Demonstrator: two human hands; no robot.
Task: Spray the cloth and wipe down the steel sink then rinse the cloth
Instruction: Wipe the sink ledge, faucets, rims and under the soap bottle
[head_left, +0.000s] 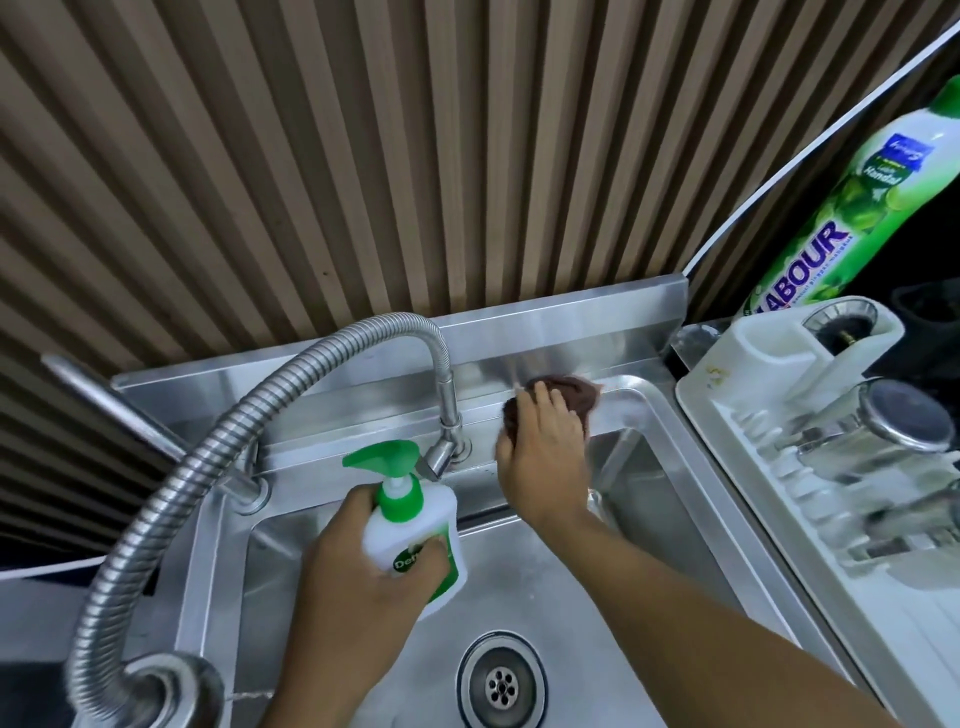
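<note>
The left hand (358, 566) and the right hand (543, 457) are bare. The left forearm (311, 686) and the right forearm (701, 603) are likewise uncovered as far as the view shows them, the right one showing more of its length. Finger detail is blurred.

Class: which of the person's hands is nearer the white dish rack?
Right. The right hand presses the brown cloth on the back ledge of the sink, just left of the dish rack; the left hand grips the spray bottle over the basin, farther left.
</note>
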